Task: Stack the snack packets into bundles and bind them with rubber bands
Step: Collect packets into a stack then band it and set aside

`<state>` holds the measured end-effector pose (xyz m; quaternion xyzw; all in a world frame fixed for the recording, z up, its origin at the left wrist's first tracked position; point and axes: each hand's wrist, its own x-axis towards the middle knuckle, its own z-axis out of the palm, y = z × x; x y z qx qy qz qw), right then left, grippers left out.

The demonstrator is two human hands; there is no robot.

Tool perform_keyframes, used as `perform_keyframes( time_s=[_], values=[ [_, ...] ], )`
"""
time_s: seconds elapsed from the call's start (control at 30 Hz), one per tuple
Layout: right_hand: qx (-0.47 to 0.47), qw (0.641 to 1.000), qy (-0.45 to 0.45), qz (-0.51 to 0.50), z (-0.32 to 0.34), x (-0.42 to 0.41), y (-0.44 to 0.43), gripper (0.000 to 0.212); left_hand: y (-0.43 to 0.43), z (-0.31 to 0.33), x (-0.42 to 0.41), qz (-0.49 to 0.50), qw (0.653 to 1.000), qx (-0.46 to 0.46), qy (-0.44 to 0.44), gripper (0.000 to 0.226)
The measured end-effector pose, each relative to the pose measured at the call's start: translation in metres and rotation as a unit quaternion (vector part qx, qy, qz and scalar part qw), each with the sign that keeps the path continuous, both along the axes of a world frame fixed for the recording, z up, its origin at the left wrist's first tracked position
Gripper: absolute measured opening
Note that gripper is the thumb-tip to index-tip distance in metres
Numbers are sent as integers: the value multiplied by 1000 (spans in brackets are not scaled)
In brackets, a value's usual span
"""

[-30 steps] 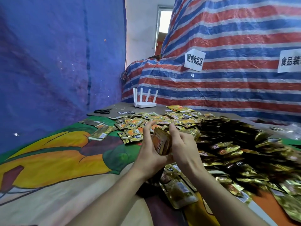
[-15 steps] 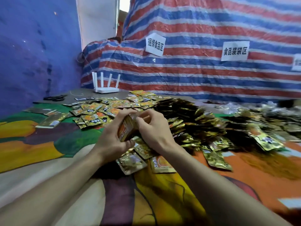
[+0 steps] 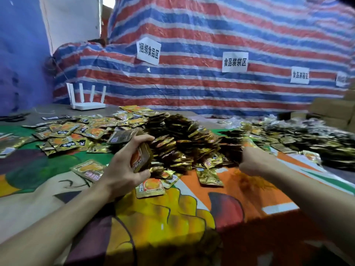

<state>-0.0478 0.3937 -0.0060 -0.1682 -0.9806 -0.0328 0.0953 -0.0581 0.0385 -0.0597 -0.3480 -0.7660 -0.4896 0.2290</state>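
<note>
My left hand (image 3: 124,166) grips a small upright stack of gold and orange snack packets (image 3: 141,157) just left of the big heap of packets (image 3: 184,139). My right hand (image 3: 253,162) is out to the right at the heap's edge, blurred; its fingers look curled and I cannot see anything in them. Loose packets lie flat on the cloth below the hands, one orange-faced packet (image 3: 149,187) and one gold packet (image 3: 209,176). I see no rubber band.
A colourful printed cloth (image 3: 163,217) covers the table. More packets spread left (image 3: 65,135) and far right (image 3: 307,137). A white router (image 3: 87,99) stands at the back left, before a striped tarp (image 3: 211,89) with paper labels. Cardboard boxes (image 3: 330,110) sit at right.
My right hand has let go of the stack and swung right to the heap's edge. The left hand keeps the stack. The view has turned further right.
</note>
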Motion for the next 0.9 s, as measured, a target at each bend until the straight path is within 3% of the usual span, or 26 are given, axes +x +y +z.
perform_keyframes(
  time_s=[0.1,0.3,0.53,0.73,0.9],
  values=[
    [-6,999,-44,-15,-16,-2,23,22,-2,-2,0,16,1000,2,-14,75],
    [-23,1000,-6,-2,-16,-6,28,13,-4,0,7,8,1000,16,-23,74],
    [-30,996,-87,22,-9,-6,23,21,-6,-1,5,-1,999,30,-32,73],
    [5,998,-59,19,-7,-4,21,23,-9,-1,5,2,999,33,-35,72],
    [-43,999,-16,12,9,-2,23,17,-9,1,5,-1,999,29,-34,71]
  ],
)
